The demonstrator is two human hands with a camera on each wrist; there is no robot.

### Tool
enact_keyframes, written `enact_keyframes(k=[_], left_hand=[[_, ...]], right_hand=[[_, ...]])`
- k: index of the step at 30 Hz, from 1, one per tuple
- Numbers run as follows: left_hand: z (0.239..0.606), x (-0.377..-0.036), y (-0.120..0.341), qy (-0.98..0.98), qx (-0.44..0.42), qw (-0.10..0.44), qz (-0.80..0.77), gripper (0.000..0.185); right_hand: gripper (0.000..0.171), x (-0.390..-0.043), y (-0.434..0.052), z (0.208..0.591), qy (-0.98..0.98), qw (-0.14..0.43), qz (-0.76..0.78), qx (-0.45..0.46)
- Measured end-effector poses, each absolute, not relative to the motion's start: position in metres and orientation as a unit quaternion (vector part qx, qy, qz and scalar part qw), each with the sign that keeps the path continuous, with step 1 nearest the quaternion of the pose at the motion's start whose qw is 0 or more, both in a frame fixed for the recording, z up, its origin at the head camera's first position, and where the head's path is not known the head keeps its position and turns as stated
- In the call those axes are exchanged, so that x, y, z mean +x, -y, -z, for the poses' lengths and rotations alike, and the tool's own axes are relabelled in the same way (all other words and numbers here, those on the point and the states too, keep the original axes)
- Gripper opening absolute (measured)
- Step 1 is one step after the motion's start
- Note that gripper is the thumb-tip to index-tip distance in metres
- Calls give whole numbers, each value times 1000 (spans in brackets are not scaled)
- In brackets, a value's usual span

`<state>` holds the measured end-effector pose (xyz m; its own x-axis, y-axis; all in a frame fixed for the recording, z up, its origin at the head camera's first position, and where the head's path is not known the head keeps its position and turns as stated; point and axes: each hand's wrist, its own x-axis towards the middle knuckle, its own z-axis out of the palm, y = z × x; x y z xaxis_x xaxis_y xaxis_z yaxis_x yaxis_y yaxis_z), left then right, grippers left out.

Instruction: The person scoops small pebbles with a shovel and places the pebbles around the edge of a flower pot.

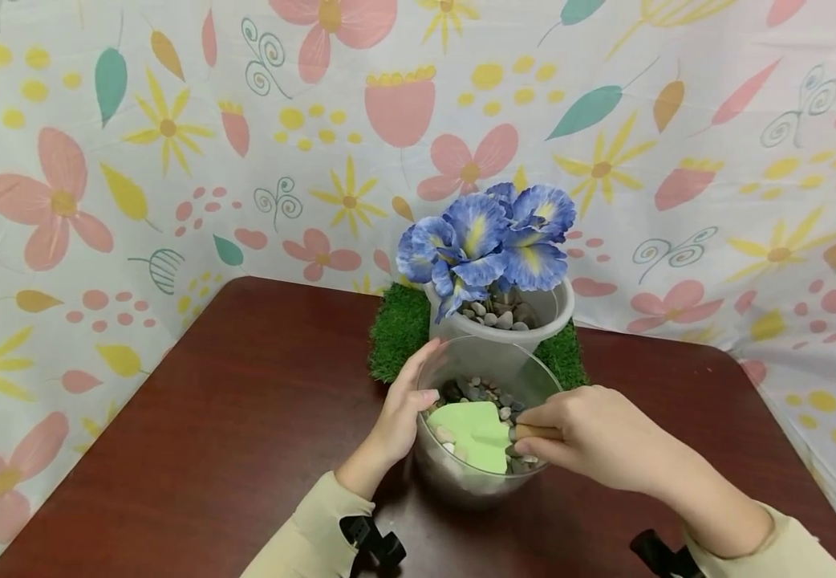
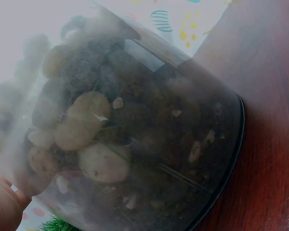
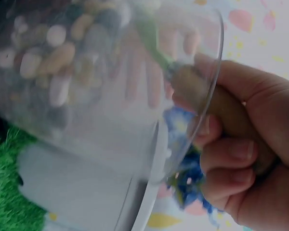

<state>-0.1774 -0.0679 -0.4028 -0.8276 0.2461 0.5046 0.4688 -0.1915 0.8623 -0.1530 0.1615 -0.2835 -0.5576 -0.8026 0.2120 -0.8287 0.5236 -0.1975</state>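
A clear round container point(image 1: 454, 490) with dark soil and pebbles point(image 2: 104, 162) inside stands on the table. My left hand point(image 1: 398, 413) holds its left side, thumb over the rim and fingers along the outer wall. In my right hand point(image 1: 598, 437) is a small garden trowel, its wooden handle point(image 3: 236, 118) gripped in curled fingers. The trowel's light green blade point(image 1: 472, 429) is down inside the container, over the stones. Through the clear wall, the right wrist view shows the handle crossing the rim point(image 3: 217, 57).
Right behind the container, a white pot point(image 1: 558, 321) holds blue artificial flowers point(image 1: 483, 233) and grey stones. It stands on a patch of artificial grass point(image 1: 398, 329). The dark red-brown table point(image 1: 245, 425) ends at a floral cloth backdrop point(image 1: 245, 160).
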Motion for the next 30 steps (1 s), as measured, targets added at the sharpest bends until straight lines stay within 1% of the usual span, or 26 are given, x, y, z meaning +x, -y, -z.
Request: enact_keyframes(k=[3,6,8,17,19,24,30], left_hand=[[403,-177,68,628,-285,81,720,59],[403,-178,68,625,-290,88,719,59],[403,-178,67,625,-292,90,718,59],[409,-175,66,625,-284,81,723,60],[410,-174,66,625,-288,80,721,60],[408,-177,64,621,-302,96,717,59],[408,-179,67,631,-291,101,712,60]], right_hand=[[6,-158,-171,283,871,-9,-206,447],[13,-161,-178,282,868,-55,-255,422],[15,-163,-183,283,863,-73,-274,417],[19,-162,-195,295,858,-116,-328,377],[19,-159,-197,297,859,-117,-330,373],[19,-157,-197,298,862,-93,-334,370],[20,-157,-195,300,860,-82,-347,365]])
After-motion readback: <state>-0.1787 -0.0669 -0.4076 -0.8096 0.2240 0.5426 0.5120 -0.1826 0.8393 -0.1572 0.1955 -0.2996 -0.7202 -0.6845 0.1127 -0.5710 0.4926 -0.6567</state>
